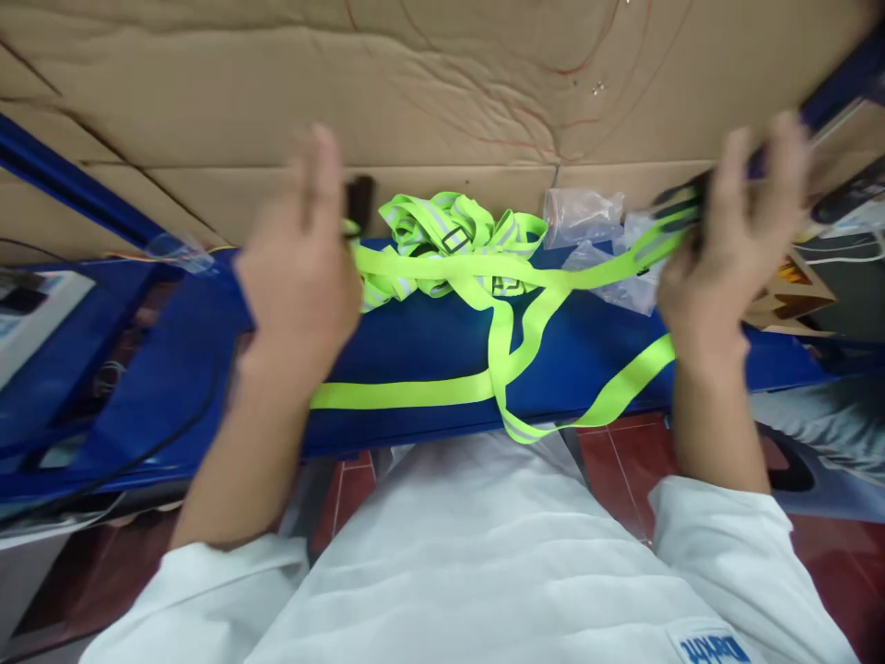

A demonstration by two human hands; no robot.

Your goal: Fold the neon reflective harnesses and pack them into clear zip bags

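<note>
A neon yellow-green strap harness (484, 277) with grey reflective bands and black buckles lies bunched on the blue table edge (429, 341), its loose loops hanging down over the front. My left hand (300, 263) grips one end of the strap near a black buckle. My right hand (733, 240) grips the other end with a black buckle, and the strap is stretched between the two hands. Both hands are motion-blurred, with some fingers raised.
Brown cardboard (415, 101) covers the tabletop behind the harness. Clear plastic bags (595, 231) lie right of the bundle. A blue frame part (62, 184) and a white device (34, 314) sit at left. Red floor tiles (622, 461) show below, along with my white coat (484, 553).
</note>
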